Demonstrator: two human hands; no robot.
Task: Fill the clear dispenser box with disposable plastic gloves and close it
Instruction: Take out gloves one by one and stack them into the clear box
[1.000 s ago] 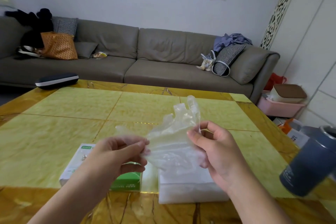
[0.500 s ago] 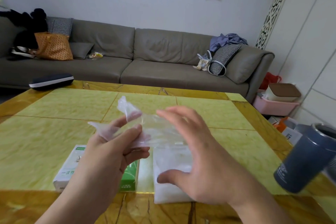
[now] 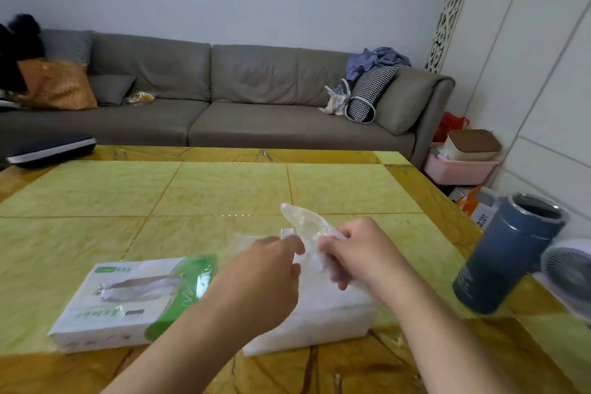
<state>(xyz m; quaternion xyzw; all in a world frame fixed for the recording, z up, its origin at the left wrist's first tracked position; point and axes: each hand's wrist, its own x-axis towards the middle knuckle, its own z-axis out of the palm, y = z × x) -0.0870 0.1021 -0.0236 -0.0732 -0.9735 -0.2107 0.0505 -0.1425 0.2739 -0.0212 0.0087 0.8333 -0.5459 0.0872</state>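
- The left hand [image 3: 268, 269] and the right hand [image 3: 358, 253] meet above the clear dispenser box [image 3: 319, 320], both grips pinched on one thin plastic glove [image 3: 303, 227].
- The glove's free end sticks up and away from the person — its long axis runs from the fingers toward the far side of the counter [image 3: 224, 189].
- The box lies directly below and slightly toward the person from the grips, its long side running left to right; whether its lid is open I cannot tell.
- By my judgement the next move is straight down — the right hand sits nearer over the box.
- The white-and-green glove packet [image 3: 128, 297] lies just left of the box, a blue cup [image 3: 508, 256] well to its right.
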